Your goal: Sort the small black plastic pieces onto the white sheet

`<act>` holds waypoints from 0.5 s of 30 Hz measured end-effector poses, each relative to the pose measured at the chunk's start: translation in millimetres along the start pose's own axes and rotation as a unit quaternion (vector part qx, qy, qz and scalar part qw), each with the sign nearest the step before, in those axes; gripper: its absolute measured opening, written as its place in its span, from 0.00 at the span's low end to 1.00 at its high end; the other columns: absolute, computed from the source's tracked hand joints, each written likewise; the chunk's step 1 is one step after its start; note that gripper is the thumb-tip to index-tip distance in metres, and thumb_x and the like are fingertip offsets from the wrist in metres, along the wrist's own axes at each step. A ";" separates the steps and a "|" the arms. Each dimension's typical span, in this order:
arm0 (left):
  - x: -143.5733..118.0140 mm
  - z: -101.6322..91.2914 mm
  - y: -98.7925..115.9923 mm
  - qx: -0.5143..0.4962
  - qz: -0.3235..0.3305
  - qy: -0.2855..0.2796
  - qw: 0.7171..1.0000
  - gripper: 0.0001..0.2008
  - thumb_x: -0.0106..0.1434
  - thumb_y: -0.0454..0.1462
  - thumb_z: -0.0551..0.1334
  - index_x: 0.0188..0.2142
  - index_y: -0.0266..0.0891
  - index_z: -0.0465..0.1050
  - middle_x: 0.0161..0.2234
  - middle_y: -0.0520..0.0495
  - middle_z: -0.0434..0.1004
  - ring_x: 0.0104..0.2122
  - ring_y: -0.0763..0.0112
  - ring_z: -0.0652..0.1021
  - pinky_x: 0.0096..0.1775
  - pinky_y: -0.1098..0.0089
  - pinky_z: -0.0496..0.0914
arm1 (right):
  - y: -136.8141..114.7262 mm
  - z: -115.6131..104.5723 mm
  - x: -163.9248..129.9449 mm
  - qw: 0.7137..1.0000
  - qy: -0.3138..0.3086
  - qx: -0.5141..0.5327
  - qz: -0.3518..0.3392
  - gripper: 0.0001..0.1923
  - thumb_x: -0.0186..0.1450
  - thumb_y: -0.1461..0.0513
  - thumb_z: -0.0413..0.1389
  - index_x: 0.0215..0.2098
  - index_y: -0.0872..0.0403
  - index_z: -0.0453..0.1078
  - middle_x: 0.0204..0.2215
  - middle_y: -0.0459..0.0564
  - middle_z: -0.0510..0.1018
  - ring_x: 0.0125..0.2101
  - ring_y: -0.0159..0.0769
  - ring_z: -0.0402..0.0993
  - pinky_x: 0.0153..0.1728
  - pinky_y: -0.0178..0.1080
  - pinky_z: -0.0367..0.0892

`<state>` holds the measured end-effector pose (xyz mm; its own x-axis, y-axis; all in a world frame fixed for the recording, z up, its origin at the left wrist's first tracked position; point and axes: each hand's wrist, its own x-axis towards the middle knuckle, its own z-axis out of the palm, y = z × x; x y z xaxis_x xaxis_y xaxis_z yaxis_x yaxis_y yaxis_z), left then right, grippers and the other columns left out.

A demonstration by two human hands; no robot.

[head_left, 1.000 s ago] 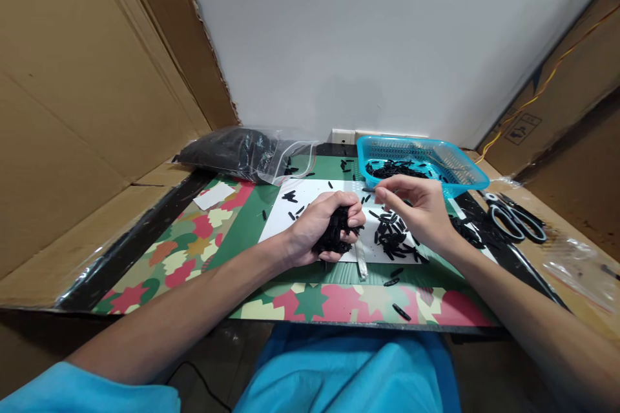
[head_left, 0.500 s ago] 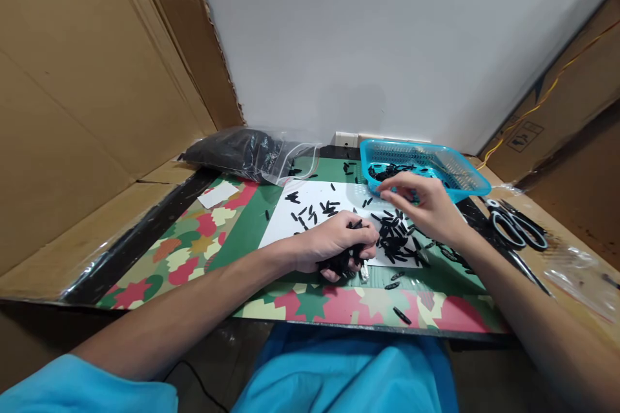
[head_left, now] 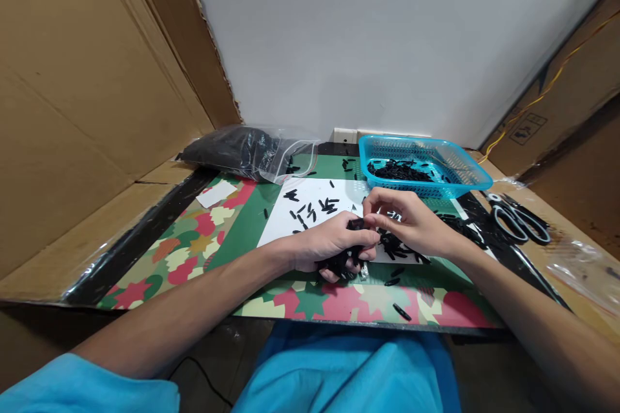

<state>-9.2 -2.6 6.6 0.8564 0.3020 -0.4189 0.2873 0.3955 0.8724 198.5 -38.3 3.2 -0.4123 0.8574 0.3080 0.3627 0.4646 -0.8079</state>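
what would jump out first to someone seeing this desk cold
The two hands meeting at the centre: the left hand grips a fistful of small black pieces while the right hand pinches at the top of that bunch. Behind them to the right stands a bright blue basket holding more black pieces, and a bulging clear bag of them lies back left.

The left hand is curled around a bunch of little black pieces, and most of the bunch is hidden inside the fist. The right hand covers part of the black pile on the white sheet. What the pieces really are is too small to tell. A clear bag is cut off at the right edge.
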 end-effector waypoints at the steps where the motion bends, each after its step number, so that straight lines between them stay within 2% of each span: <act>1: -0.3 0.2 1.1 -0.015 0.009 0.006 1.000 0.22 0.60 0.52 0.70 0.27 0.40 0.65 0.26 0.55 0.61 0.19 0.79 0.62 0.10 0.82 0.53 | 0.9 -0.8 0.1 1.000 0.015 0.006 0.007 0.13 0.74 0.53 0.55 0.39 0.53 0.71 0.34 0.48 0.75 0.34 0.34 0.69 0.33 0.36 0.63; 4: -0.9 0.3 5.0 -0.063 0.044 0.055 0.996 0.21 0.59 0.51 0.70 0.29 0.40 0.64 0.27 0.56 0.61 0.19 0.80 0.61 0.11 0.83 0.53 | 5.5 -4.9 1.3 0.997 0.066 0.037 0.028 0.14 0.73 0.51 0.57 0.37 0.53 0.69 0.33 0.47 0.72 0.32 0.33 0.67 0.31 0.35 0.61; 7: -1.2 -1.0 8.6 -0.107 0.074 0.097 0.987 0.18 0.61 0.48 0.69 0.31 0.41 0.63 0.29 0.56 0.60 0.19 0.81 0.61 0.11 0.83 0.53 | 10.2 -9.2 3.2 0.990 0.091 0.095 0.046 0.16 0.70 0.49 0.60 0.37 0.53 0.69 0.30 0.45 0.71 0.30 0.32 0.65 0.29 0.35 0.60; 11: -1.8 -3.8 11.2 -0.149 0.105 0.116 0.976 0.16 0.62 0.45 0.68 0.30 0.40 0.62 0.29 0.57 0.59 0.19 0.81 0.62 0.11 0.83 0.54 | 11.4 -11.1 4.4 0.982 0.075 0.163 0.058 0.17 0.68 0.49 0.63 0.36 0.53 0.69 0.27 0.44 0.71 0.26 0.31 0.64 0.26 0.35 0.60; 15: -1.4 -6.5 11.1 -0.188 0.096 0.105 0.972 0.16 0.64 0.46 0.66 0.30 0.40 0.64 0.29 0.57 0.59 0.19 0.81 0.62 0.10 0.83 0.54 | 8.6 -8.8 4.4 0.976 0.036 0.202 0.078 0.17 0.66 0.49 0.65 0.35 0.54 0.70 0.26 0.43 0.72 0.26 0.30 0.65 0.26 0.34 0.60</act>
<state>-10.0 7.0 15.3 0.7612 0.5560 -0.3337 -0.0806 0.5917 0.8021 207.1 -28.6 2.1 -0.3141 0.9305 0.1882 0.0523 0.2149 -0.9752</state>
